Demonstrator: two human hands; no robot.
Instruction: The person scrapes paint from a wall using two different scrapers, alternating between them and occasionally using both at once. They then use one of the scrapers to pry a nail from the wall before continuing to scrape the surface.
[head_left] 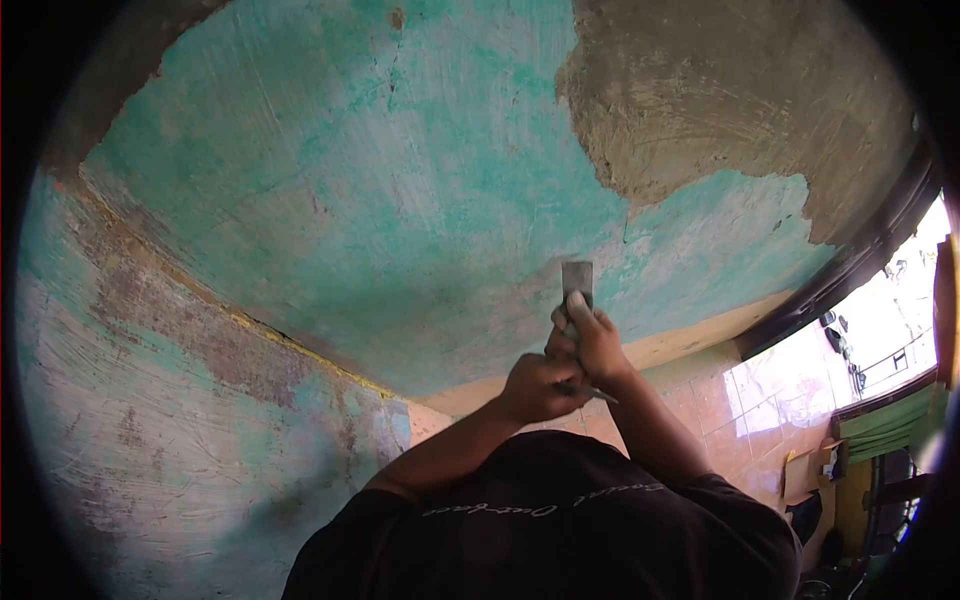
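Observation:
A flat grey metal scraper point(577, 278) points away from me, its blade at the green-painted wall point(420, 200). My right hand point(597, 343) is closed round the scraper, with the thumb lying along the base of the blade. Just left of it and lower, my left hand point(543, 388) is a fist close against the right hand. A thin tool with a pale tip point(603, 395) sticks out from under the left fist; its dark part shows between the fingers. Whether the blade touches the wall cannot be made out.
Bare grey plaster point(720, 90) shows at the upper right. A second, scraped wall point(200, 430) meets the green one at a yellowish corner line. Tiled floor point(700, 410) lies below, with a cardboard box point(800, 477), a green cloth point(885, 430) and a bright doorway at right.

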